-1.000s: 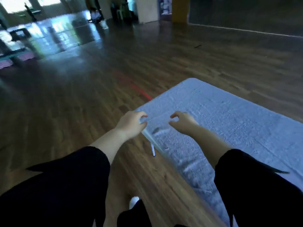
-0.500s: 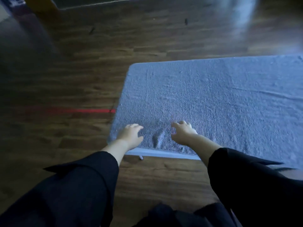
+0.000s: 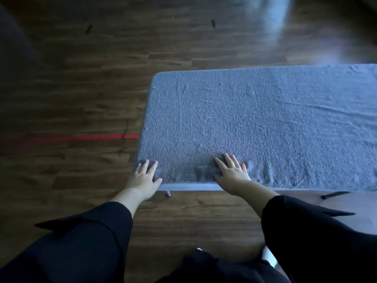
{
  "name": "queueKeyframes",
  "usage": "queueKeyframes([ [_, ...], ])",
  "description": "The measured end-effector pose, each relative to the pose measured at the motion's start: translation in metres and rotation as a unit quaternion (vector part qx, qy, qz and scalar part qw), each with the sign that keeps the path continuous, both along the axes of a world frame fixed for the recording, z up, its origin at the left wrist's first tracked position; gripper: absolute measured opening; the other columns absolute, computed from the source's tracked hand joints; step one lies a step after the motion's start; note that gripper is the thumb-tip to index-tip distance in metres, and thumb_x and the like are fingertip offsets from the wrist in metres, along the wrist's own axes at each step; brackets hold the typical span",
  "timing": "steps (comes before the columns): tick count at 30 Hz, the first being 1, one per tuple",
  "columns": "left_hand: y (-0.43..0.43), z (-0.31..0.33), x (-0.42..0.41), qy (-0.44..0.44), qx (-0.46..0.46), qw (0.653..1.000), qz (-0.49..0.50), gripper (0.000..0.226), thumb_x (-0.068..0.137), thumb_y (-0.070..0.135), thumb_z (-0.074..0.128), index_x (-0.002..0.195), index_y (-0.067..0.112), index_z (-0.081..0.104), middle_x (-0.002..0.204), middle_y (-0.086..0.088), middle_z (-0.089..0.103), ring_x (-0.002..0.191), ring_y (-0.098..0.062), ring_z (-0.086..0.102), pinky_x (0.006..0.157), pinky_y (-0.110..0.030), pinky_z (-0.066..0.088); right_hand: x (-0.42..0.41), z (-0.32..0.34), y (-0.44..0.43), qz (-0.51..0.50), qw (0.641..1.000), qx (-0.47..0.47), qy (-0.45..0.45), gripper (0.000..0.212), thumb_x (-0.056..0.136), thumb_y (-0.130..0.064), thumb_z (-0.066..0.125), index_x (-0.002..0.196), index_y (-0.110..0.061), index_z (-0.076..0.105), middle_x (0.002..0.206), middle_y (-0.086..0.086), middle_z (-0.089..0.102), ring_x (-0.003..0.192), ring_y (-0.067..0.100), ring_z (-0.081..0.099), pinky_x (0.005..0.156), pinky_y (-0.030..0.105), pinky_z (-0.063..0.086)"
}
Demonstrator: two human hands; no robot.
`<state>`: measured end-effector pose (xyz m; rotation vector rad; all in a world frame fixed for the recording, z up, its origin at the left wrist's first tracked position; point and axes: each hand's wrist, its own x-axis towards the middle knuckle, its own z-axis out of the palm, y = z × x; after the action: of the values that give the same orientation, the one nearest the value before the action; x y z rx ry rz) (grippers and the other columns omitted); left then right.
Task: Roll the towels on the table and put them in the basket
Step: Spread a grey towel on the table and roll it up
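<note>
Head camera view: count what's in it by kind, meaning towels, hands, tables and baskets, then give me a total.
Towels: 1, the blue-grey towel, spread flat
Hands: 2, left hand and right hand, both flat on the towel's near edge
Tables: 1, the table, only its near edge showing
Baskets: 0 in view
Total: 4

Dark wood floor (image 3: pixel 81 88), red line (image 3: pixel 85 137).

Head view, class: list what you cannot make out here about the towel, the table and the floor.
All head view.
towel: right end cut off by the frame's right edge.
table: top hidden under the towel; only its near edge shows.
floor: far right part blurred by glare.
towel patches beneath the left hand and right hand: hidden by them.
</note>
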<state>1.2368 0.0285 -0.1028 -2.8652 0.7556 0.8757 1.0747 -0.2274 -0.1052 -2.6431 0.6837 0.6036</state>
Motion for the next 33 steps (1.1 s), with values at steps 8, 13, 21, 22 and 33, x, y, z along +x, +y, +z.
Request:
queueKeyframes([
  [8, 0.014, 0.0, -0.032, -0.011, -0.007, 1.0, 0.015, 0.071, 0.096, 0.052, 0.041, 0.155, 0.034, 0.005, 0.163, 0.0, -0.005, 0.15, -0.024, -0.001, 0.121, -0.039, 0.011, -0.025, 0.007, 0.001, 0.053, 0.999, -0.006, 0.006, 0.076, 0.094, -0.056, 0.044, 0.155, -0.035, 0.004, 0.163, -0.001, -0.01, 0.15, 0.023, -0.008, 0.12, 0.05, 0.006],
  [13, -0.004, 0.015, -0.029, -0.029, -0.006, 0.999, 0.031, 0.064, 0.095, 0.05, 0.044, 0.152, 0.03, 0.021, 0.162, -0.001, 0.012, 0.148, -0.024, 0.016, 0.117, -0.041, 0.025, -0.023, 0.024, -0.015, 0.004, 0.997, 0.009, -0.073, 0.051, 0.092, -0.046, 0.052, 0.141, -0.035, 0.043, 0.153, 0.0, 0.032, 0.136, 0.023, 0.033, 0.108, 0.046, 0.036],
  [21, -0.055, 0.008, -0.058, 0.022, -0.034, 0.999, 0.004, 0.056, 0.1, 0.043, 0.037, 0.152, 0.042, 0.017, 0.163, 0.002, 0.004, 0.149, -0.028, 0.003, 0.119, -0.042, 0.015, -0.089, 0.011, -0.087, -0.077, 0.995, -0.049, 0.032, 0.058, 0.094, -0.062, 0.035, 0.147, -0.05, 0.016, 0.162, -0.004, 0.005, 0.148, 0.027, 0.002, 0.113, 0.058, 0.022],
  [22, -0.056, 0.007, -0.06, 0.002, -0.042, 0.999, 0.009, 0.054, 0.099, 0.041, 0.038, 0.151, 0.039, 0.022, 0.162, -0.001, 0.01, 0.147, -0.03, 0.009, 0.118, -0.04, 0.018, -0.095, 0.01, -0.089, -0.062, 0.996, -0.052, 0.024, 0.059, 0.093, -0.063, 0.033, 0.148, -0.05, 0.014, 0.162, -0.004, 0.005, 0.149, 0.026, 0.002, 0.113, 0.057, 0.022],
  [33, -0.095, 0.012, -0.079, -0.044, -0.068, 0.996, 0.033, 0.047, 0.095, 0.032, 0.044, 0.142, 0.032, 0.036, 0.152, -0.002, 0.026, 0.135, -0.03, 0.028, 0.102, -0.044, 0.042, -0.12, 0.018, -0.123, -0.114, 0.984, -0.093, -0.098, 0.048, 0.093, -0.052, 0.044, 0.139, -0.038, 0.039, 0.156, 0.003, 0.023, 0.142, 0.026, 0.021, 0.109, 0.048, 0.03],
])
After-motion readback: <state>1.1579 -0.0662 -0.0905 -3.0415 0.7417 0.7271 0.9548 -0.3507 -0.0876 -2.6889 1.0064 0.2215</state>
